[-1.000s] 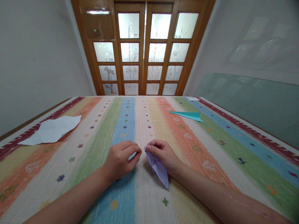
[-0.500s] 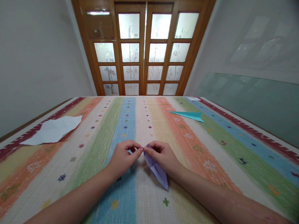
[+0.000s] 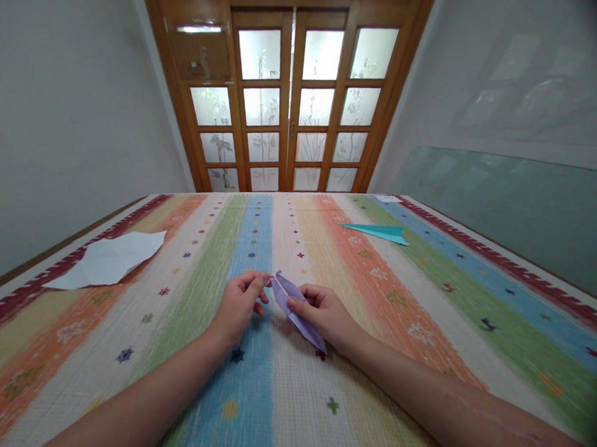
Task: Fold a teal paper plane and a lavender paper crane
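Note:
A folded piece of purple paper [image 3: 294, 312], long and narrow with pointed ends, is held over the middle of the striped cloth. My right hand [image 3: 329, 315] grips its right side, thumb on top and the other fingers mostly hidden underneath. At the far end, the paper splits into two thin tips. My left hand [image 3: 241, 306] has thumb and index finger pinched at the left tip, while its other fingers curl loosely below.
Striped, patterned cloth [image 3: 197, 382] covers the table. A creased white paper sheet [image 3: 111, 260] lies at the left, and a folded turquoise paper piece [image 3: 379, 232] at the right. Beyond the far edge stand wooden glazed doors [image 3: 292, 100]; a green panel [image 3: 507, 199] leans along the right wall.
The purple paper has turned and moved slightly up and left, and its two far tips now show apart. My left hand has shifted left and up; my right hand grips farther down the paper.

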### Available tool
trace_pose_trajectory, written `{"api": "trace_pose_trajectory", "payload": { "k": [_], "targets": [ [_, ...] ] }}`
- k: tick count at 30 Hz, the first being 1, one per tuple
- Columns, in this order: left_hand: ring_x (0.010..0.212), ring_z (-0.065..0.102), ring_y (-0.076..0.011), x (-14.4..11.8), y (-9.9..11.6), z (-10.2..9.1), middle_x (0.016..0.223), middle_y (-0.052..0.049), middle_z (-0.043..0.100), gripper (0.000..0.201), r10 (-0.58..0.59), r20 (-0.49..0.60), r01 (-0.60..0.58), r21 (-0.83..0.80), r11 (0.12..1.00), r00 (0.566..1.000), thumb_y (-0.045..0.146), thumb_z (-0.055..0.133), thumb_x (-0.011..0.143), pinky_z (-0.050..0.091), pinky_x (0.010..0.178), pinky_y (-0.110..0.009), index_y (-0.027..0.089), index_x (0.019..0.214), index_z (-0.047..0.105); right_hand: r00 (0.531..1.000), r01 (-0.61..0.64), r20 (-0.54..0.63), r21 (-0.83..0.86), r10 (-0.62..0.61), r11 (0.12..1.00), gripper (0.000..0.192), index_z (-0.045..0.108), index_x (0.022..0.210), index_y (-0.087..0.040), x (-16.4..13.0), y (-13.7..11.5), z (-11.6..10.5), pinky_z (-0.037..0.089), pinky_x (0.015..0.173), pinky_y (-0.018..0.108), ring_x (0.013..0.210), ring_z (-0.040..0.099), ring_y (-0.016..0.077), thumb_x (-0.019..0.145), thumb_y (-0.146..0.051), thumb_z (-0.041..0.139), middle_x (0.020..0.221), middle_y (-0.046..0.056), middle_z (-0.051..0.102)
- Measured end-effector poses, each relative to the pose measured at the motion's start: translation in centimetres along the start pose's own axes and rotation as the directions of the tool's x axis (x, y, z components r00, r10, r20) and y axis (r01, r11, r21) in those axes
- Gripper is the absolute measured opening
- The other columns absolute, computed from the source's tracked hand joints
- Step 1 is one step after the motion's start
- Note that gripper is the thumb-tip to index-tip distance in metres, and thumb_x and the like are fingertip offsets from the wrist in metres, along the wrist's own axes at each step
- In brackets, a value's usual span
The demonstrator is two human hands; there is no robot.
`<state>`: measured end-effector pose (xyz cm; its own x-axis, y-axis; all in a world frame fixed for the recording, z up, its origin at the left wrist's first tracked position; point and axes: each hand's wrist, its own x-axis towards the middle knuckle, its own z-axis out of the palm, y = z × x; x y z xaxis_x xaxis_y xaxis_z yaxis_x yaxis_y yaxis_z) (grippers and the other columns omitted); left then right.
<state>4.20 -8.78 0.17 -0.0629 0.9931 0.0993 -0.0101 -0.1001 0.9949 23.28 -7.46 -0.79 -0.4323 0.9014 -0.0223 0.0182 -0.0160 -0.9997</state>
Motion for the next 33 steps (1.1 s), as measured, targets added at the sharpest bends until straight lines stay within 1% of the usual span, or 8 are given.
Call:
{"api": "trace_pose_trajectory", "payload": {
  "k": [6, 11, 14, 18, 22, 26, 30, 33],
  "targets": [
    [0.049, 0.049, -0.0092, -0.1, 0.0, 0.0, 0.061, 0.002, 0.055, 0.033, 0.032, 0.035, -0.034, 0.075, 0.997, 0.999, 0.047, 0.069, 0.081, 0.041, 0.045, -0.020, 0.015, 0.076, 0.066, 0.999, 0.034, 0.025, -0.022, -0.033, 0.999, 0.035, 0.066, 0.083, -0.018, -0.1, -0.1, 0.2, 0.037, 0.052, 0.025, 0.059, 0.055, 0.0142, 0.077, -0.052, 0.073, 0.071, 0.002, 0.064],
    [0.049, 0.047, -0.0085, 0.1, 0.6, -0.5, 0.056, 0.003, 0.053, 0.031, 0.072, 0.024, -0.073, 0.022, 0.997, 0.997, 0.043, 0.070, 0.081, 0.039, 0.047, -0.020, 0.015, 0.069, 0.062, 0.991, 0.129, 0.027, 0.020, -0.130, 0.991, 0.037, 0.067, 0.107, -0.020, 0.0, -0.3, 0.1, 0.045, 0.065, 0.027, 0.078, 0.060, 0.0169, 0.086, -0.051, 0.064, 0.096, 0.006, 0.068],
    [0.049, 0.046, -0.0081, 0.2, 1.1, -0.6, 0.056, 0.003, 0.053, 0.031, 0.090, 0.023, -0.090, 0.004, 0.996, 0.996, 0.042, 0.072, 0.080, 0.038, 0.047, -0.020, 0.015, 0.069, 0.063, 0.990, 0.139, 0.037, 0.013, -0.139, 0.990, 0.037, 0.068, 0.105, -0.019, 0.0, -0.2, 0.0, 0.044, 0.066, 0.027, 0.076, 0.059, 0.0163, 0.085, -0.051, 0.065, 0.091, 0.005, 0.068],
    [0.051, 0.049, -0.0089, 0.2, 1.1, -0.6, 0.064, 0.002, 0.056, 0.035, 0.051, 0.020, -0.051, -0.031, 0.998, 0.998, 0.048, 0.069, 0.080, 0.041, 0.045, -0.020, 0.014, 0.087, 0.068, 0.990, 0.140, 0.016, -0.061, -0.140, 0.988, 0.036, 0.072, 0.090, -0.016, 0.1, 0.1, -0.4, 0.039, 0.062, 0.027, 0.067, 0.054, 0.0149, 0.082, -0.051, 0.068, 0.077, 0.002, 0.064],
    [0.064, 0.058, -0.0120, 0.2, 0.3, -0.1, 0.093, -0.004, 0.061, 0.045, -0.022, 0.017, 0.024, -0.140, 0.990, 1.000, 0.058, 0.056, 0.086, 0.044, 0.041, -0.019, 0.018, 0.106, 0.060, 0.994, 0.107, -0.001, -0.007, -0.107, 0.994, 0.039, 0.074, 0.092, -0.017, 0.4, 0.2, -0.7, 0.036, 0.058, 0.027, 0.064, 0.051, 0.0149, 0.083, -0.054, 0.065, 0.073, 0.002, 0.062],
    [0.062, 0.057, -0.0139, -0.2, -0.2, 0.6, 0.084, -0.005, 0.060, 0.042, -0.142, 0.152, 0.144, -0.003, 0.990, 0.978, 0.060, 0.054, 0.085, 0.042, 0.039, -0.019, 0.017, 0.086, 0.057, 0.981, 0.176, -0.092, 0.030, -0.172, 0.984, 0.034, 0.074, 0.097, -0.020, 0.6, 0.2, -0.8, 0.042, 0.064, 0.028, 0.071, 0.055, 0.0165, 0.085, -0.051, 0.066, 0.083, 0.003, 0.065],
    [0.062, 0.055, -0.0145, -0.9, 0.0, 1.3, 0.078, -0.005, 0.063, 0.032, -0.127, 0.351, 0.056, 0.204, 0.977, 0.928, 0.048, 0.062, 0.083, 0.040, 0.042, -0.019, 0.017, 0.087, 0.067, 0.943, 0.293, -0.150, -0.045, -0.297, 0.955, 0.027, 0.076, 0.101, -0.025, 0.5, -0.1, -0.9, 0.046, 0.091, 0.036, 0.107, 0.058, 0.0227, 0.086, -0.046, 0.066, 0.117, 0.007, 0.064],
    [0.060, 0.054, -0.0136, -1.1, 0.1, 1.5, 0.077, -0.005, 0.066, 0.029, -0.105, 0.395, 0.043, 0.162, 0.986, 0.913, 0.044, 0.063, 0.083, 0.040, 0.048, -0.021, 0.017, 0.090, 0.070, 0.936, 0.325, -0.113, -0.083, -0.333, 0.942, 0.025, 0.076, 0.105, -0.031, 0.3, -0.3, -0.9, 0.041, 0.103, 0.041, 0.123, 0.051, 0.0245, 0.085, -0.044, 0.069, 0.131, 0.007, 0.057]
  ]
}}
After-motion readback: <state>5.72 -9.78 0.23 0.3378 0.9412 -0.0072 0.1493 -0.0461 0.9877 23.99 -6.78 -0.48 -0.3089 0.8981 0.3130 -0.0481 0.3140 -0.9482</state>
